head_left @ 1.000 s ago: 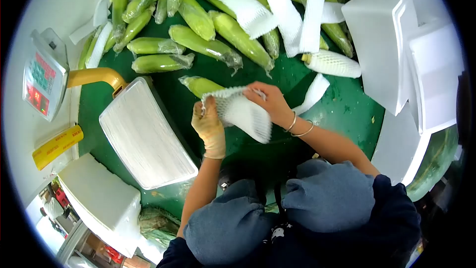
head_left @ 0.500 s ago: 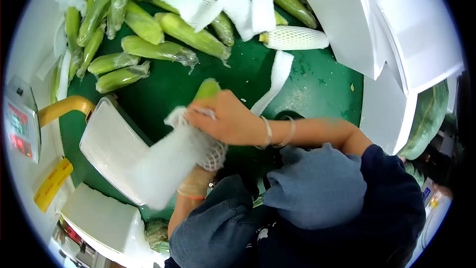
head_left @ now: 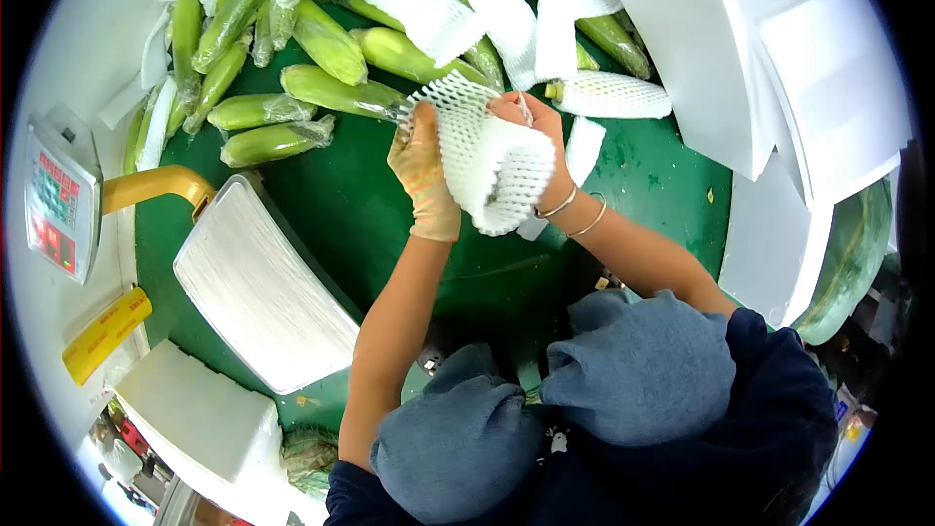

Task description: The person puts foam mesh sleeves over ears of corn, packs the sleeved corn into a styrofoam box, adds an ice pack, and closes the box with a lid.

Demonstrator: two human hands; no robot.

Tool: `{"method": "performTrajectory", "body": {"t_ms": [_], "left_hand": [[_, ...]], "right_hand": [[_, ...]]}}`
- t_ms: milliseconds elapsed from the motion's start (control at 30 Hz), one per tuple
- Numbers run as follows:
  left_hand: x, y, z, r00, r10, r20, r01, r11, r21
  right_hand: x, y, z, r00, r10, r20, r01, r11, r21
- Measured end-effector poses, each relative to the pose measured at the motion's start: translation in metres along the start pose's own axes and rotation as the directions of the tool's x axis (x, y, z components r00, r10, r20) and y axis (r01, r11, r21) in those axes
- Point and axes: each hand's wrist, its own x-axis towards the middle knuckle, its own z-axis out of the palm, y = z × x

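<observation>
A white foam net sleeve (head_left: 492, 161) is stretched between my two hands, its lower end folded open toward me. My left hand (head_left: 425, 180), in a thin pale glove, is closed on its left side with the thumb in front and the fingers behind the mesh. On the other side my right hand (head_left: 547, 141), wearing bangles, pinches the sleeve's upper right edge. Whether anything is inside the mesh is hidden. Just beyond lies a film-wrapped corn cob (head_left: 341, 93). Right of my hands rests another cob in a foam net (head_left: 614, 95).
More wrapped cobs (head_left: 326, 39) and loose foam sleeves (head_left: 502, 10) are heaped at the back. A scale platform (head_left: 268, 282) with its display (head_left: 56, 200) stands left. White foam boxes (head_left: 701, 49) line the right, and a yellow tape roll (head_left: 107, 336) is at lower left.
Both hands have moved up and right from beside the scale platform and spread apart. The foam sleeve, blurred before, is now held between them. The green tip by my right hand no longer shows.
</observation>
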Motion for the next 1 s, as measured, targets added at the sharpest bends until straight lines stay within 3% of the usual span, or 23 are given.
{"method": "performTrajectory", "body": {"t_ms": [33, 67, 167, 233, 267, 300, 333, 367, 433, 467, 500, 533, 567, 600, 633, 700, 733, 767, 800, 833, 900, 967, 1000], "left_hand": [[0.012, -0.002, -0.003, 0.999, -0.037, -0.005, 0.037, 0.996, -0.082], [0.014, 0.002, 0.002, 0.998, 0.052, 0.031, -0.049, 0.994, -0.103], [0.024, 0.004, 0.017, 0.983, 0.139, -0.117, -0.121, 0.981, 0.154], [0.038, -0.003, 0.016, 0.98, 0.119, -0.157, -0.074, 0.961, 0.266], [0.04, -0.011, 0.01, 0.966, 0.221, -0.134, -0.137, 0.878, 0.459], [0.046, -0.019, 0.006, 0.943, 0.322, -0.084, -0.2, 0.75, 0.631], [0.052, -0.028, 0.0, 0.913, 0.398, -0.088, -0.226, 0.674, 0.704], [0.052, -0.033, -0.008, 0.913, 0.399, -0.084, -0.229, 0.673, 0.703], [0.049, -0.034, -0.023, 0.953, 0.29, -0.091, -0.168, 0.751, 0.639], [0.043, -0.033, -0.023, 0.952, 0.236, -0.196, -0.115, 0.867, 0.484], [0.043, -0.031, -0.033, 0.944, 0.285, -0.167, -0.197, 0.892, 0.407], [0.028, -0.02, -0.033, 0.913, 0.396, -0.093, -0.264, 0.75, 0.607], [0.005, -0.004, -0.026, 0.874, 0.485, 0.009, -0.32, 0.562, 0.763], [-0.023, 0.004, -0.02, 0.783, 0.565, 0.259, -0.504, 0.334, 0.797], [-0.046, 0.008, -0.024, 0.81, 0.386, 0.441, -0.576, 0.386, 0.72], [-0.061, -0.006, -0.056, 0.842, 0.003, 0.539, -0.53, 0.189, 0.827], [-0.067, -0.01, -0.067, 0.849, -0.005, 0.528, -0.517, 0.193, 0.834], [-0.074, -0.004, -0.07, 0.918, -0.204, 0.341, -0.19, 0.527, 0.829], [-0.077, 0.002, -0.072, 0.875, -0.436, 0.212, 0.194, 0.716, 0.67], [-0.089, -0.005, -0.076, 0.908, -0.339, 0.247, 0.021, 0.626, 0.78], [-0.096, -0.046, -0.114, 0.9, -0.121, 0.419, -0.338, 0.414, 0.845], [-0.111, -0.053, -0.103, 0.946, -0.092, 0.311, -0.239, 0.449, 0.861], [-0.116, -0.057, -0.098, 0.957, -0.008, 0.288, -0.269, 0.335, 0.903]], "right_hand": [[-0.001, -0.005, 0.004, 1.0, 0.019, -0.003, -0.018, 0.995, 0.095], [-0.001, -0.005, 0.005, 0.999, -0.039, 0.009, 0.038, 0.992, 0.116], [0.015, 0.021, 0.002, 0.962, -0.27, -0.038, 0.268, 0.962, -0.058], [0.039, 0.071, -0.017, 0.953, -0.303, -0.011, 0.302, 0.952, -0.043], [0.048, 0.094, -0.024, 0.989, -0.144, 0.029, 0.125, 0.929, 0.349], [0.054, 0.088, -0.02, 0.991, -0.017, 0.135, -0.08, 0.733, 0.675], [0.054, 0.081, -0.024, 0.986, -0.033, 0.165, -0.042, 0.901, 0.432], [0.049, 0.074, -0.014, 1.0, 0.017, -0.026, -0.017, 1.0, 0.016], [0.042, 0.072, -0.022, 0.998, 0.009, 0.062, -0.006, 0.998, -0.059], [0.047, 0.108, -0.04, 0.928, 0.057, 0.367, -0.259, 0.807, 0.53], [0.014, 0.086, -0.029, 0.913, 0.328, 0.242, -0.404, 0.813, 0.419], [-0.019, 0.062, -0.016, 0.816, 0.57, 0.096, -0.562, 0.744, 0.362], [-0.036, 0.055, -0.018, 0.797, 0.591, 0.124, -0.595, 0.804, -0.008], [-0.047, 0.048, -0.019, 0.638, 0.75, 0.174, -0.764, 0.645, 0.019], [-0.057, 0.041, -0.022, 0.445, 0.867, 0.225, -0.893, 0.449, 0.034], [-0.07, 0.007, -0.011, 0.387, 0.886, 0.255, -0.922, 0.371, 0.11], [-0.07, 0.012, -0.017, 0.417, 0.844, 0.337, -0.891, 0.453, -0.031], [-0.071, 0.022, -0.025, 0.429, 0.794, 0.43, -0.831, 0.534, -0.157], [-0.069, 0.028, -0.034, 0.583, 0.662, 0.471, -0.386, 0.736, -0.556], [-0.065, 0.027, -0.051, 0.435, 0.741, 0.512, -0.165, 0.624, -0.764], [-0.071, 0.024, -0.08, 0.515, 0.526, 0.677, 0.384, 0.565, -0.73], [-0.079, -0.008, -0.095, 0.523, 0.538, 0.661, 0.307, 0.605, -0.735], [-0.084, -0.023, -0.101, 0.513, 0.558, 0.652, 0.299, 0.596, -0.745]]}}
